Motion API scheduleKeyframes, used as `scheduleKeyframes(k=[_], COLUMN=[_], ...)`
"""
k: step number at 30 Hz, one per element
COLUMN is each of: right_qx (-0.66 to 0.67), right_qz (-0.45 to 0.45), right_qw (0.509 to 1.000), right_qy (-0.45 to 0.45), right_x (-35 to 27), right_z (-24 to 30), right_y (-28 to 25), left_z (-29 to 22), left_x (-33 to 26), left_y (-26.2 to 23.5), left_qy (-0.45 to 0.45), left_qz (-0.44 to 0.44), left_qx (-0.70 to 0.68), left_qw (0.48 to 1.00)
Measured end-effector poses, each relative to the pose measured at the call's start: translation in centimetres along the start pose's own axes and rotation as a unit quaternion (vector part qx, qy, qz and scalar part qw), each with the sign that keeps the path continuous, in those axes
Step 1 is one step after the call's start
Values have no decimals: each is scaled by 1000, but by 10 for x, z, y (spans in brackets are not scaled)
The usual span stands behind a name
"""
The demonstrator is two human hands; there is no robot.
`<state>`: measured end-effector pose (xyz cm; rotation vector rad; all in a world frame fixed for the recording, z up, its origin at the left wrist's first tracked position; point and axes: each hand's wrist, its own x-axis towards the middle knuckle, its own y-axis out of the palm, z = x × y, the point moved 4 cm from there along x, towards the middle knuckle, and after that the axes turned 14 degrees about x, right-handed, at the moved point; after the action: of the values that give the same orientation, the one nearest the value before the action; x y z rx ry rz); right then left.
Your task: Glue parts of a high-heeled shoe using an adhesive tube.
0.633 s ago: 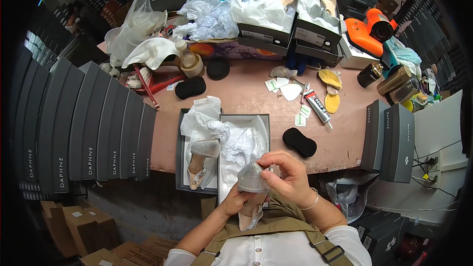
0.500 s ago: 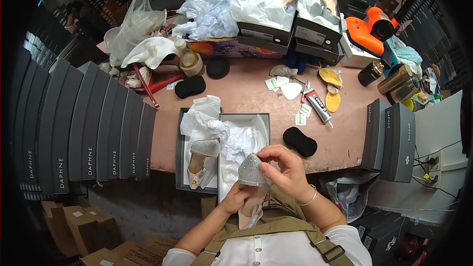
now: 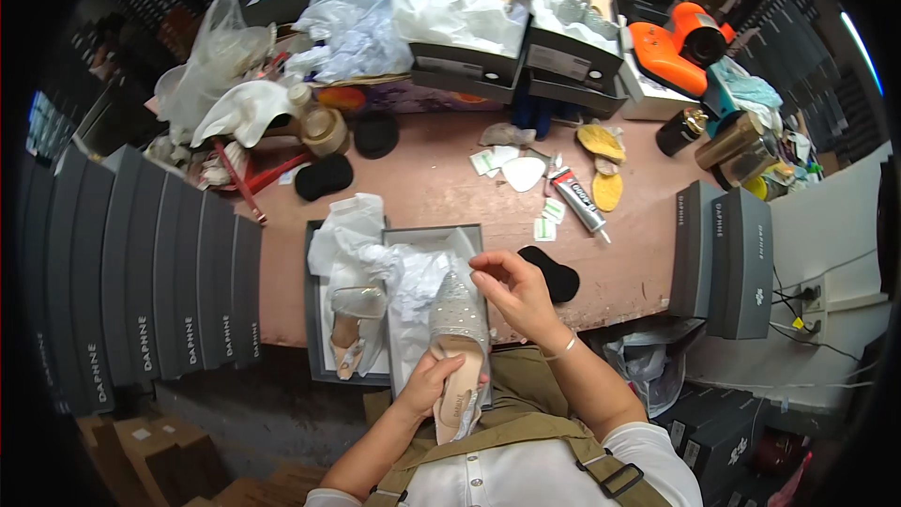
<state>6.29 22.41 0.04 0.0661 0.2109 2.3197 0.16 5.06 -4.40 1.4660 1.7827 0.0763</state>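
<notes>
A silver pointed-toe shoe (image 3: pixel 457 314), covered in sparkling stones, is gripped at its middle by my left hand (image 3: pixel 432 385). Its toe points away from me and its pale insole faces up. Just right of the toe is my right hand (image 3: pixel 518 296), apart from the shoe. Thumb and index finger are bent close together there; anything between them is too small to make out. The matching shoe (image 3: pixel 358 302) lies in the left half of an open grey shoebox (image 3: pixel 313 319). White tissue paper (image 3: pixel 410 272) fills much of the box's right part.
Stacked grey shoeboxes line the left (image 3: pixel 167 282) and right (image 3: pixel 741 263) table edges. A glue tube (image 3: pixel 579 202), yellow pads (image 3: pixel 606 190) and a black pad (image 3: pixel 554 274) lie on the pink table (image 3: pixel 422 169). Behind stand boxes of shoes (image 3: pixel 469 66) and an orange device (image 3: pixel 671 56).
My right hand has come off the shoe's toe and sits beside it. The shoe in my left hand is turned to show more insole. The whole view has shifted slightly.
</notes>
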Motion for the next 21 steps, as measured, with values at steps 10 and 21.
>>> scheduleKeyframes(k=[10,21], right_qx=[-300,-397], right_qz=[-247,-290], right_qw=[905,869], right_qy=[-175,-65], right_x=[175,225], right_z=[-30,-80], right_y=[-160,-189], left_z=[-7,-4], left_x=[17,26], left_y=[-5,-16], left_qy=[-13,-41], left_qz=[-33,-42], left_qx=[9,-32], left_qw=[999,998])
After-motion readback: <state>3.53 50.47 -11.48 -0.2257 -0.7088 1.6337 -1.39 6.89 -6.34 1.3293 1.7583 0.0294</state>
